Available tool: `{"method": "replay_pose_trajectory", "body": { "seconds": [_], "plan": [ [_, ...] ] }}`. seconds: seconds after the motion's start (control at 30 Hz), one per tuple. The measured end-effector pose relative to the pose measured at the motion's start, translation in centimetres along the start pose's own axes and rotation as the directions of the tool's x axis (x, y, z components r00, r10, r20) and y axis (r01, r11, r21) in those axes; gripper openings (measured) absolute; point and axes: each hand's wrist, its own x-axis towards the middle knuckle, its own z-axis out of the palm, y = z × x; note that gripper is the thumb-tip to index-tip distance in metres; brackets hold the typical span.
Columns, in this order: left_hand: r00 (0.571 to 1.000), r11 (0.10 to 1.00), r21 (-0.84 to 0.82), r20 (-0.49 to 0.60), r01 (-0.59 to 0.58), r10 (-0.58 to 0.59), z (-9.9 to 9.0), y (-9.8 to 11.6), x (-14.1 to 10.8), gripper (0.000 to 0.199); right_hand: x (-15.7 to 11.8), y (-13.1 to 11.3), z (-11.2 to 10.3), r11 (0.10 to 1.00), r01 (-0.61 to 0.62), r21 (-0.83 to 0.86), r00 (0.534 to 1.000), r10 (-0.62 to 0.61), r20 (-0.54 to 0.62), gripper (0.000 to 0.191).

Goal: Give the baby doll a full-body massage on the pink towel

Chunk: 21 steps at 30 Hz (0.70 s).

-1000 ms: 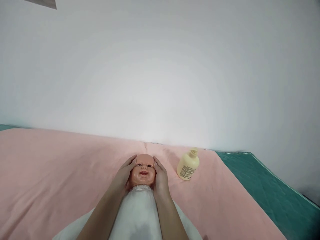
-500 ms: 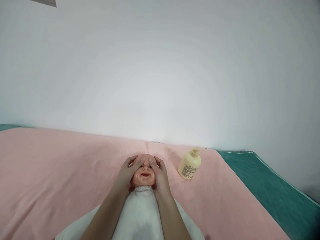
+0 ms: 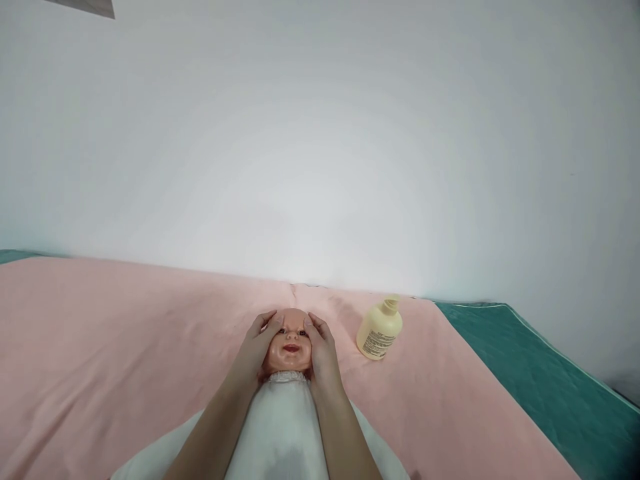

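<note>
A baby doll (image 3: 290,353) in a white garment (image 3: 283,420) with a frilled collar lies on its back, its head away from me. My left hand (image 3: 257,343) cups the left side of its head, the thumb resting near the brow and temple. On the opposite side, my right hand (image 3: 323,343) cups the head the same way, thumb by the other temple. Both eyes and the mouth of the doll show between my thumbs. Parts of my fingers are hidden behind the head.
A pale yellow pump bottle (image 3: 380,330) with a printed label stands right of the doll. Pink cloth (image 3: 125,333) covers the surface, with a green quilted cover (image 3: 545,373) showing at the right. Behind everything rises a white wall (image 3: 320,147).
Both thumbs have slid outward from the inner brows toward the temples, uncovering the doll's eyes and forehead. The hands stay around the head, and the bottle has not moved.
</note>
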Motion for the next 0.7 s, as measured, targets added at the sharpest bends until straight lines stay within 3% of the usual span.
{"method": "replay_pose_trajectory", "body": {
  "seconds": [0.4,0.7],
  "plan": [
    [1.000,0.999,-0.042,0.019,0.023,-0.022,-0.24,0.32,0.18,0.037,-0.20,-0.53,-0.15,0.992,-0.065,0.113,0.997,0.061,0.039,0.045],
    [0.998,0.991,-0.129,0.043,-0.042,0.048,0.08,-0.04,-0.13,0.043,0.02,-0.19,-0.06,1.000,0.002,0.024,0.999,-0.003,0.043,0.039]
  ]
}}
